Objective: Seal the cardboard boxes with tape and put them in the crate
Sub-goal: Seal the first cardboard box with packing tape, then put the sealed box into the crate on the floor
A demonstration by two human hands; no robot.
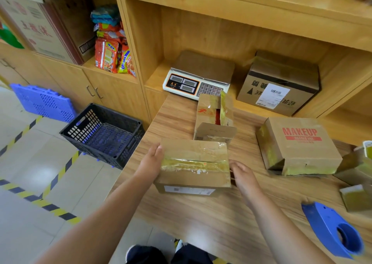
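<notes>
A flat cardboard box (195, 165) with yellowish tape along its top seam lies on the wooden table (201, 219) in front of me. My left hand (151, 161) lies flat against its left side, fingers straight. My right hand (243, 175) is at its right side, fingers relaxed; whether it touches the box I cannot tell. Behind it stands a smaller box (214, 118) with one flap up. A box printed MAKEUP (298, 145) sits to the right. The black crate (102, 135) stands on the floor left of the table. A blue tape dispenser (334, 231) lies near the right front.
A weighing scale (197, 80) and a taped carton (279, 84) sit in the shelf behind the table. More small boxes (356, 179) crowd the right edge. A blue plastic pallet (43, 102) leans by the cupboards. Yellow-black floor tape runs across the tiles on the left.
</notes>
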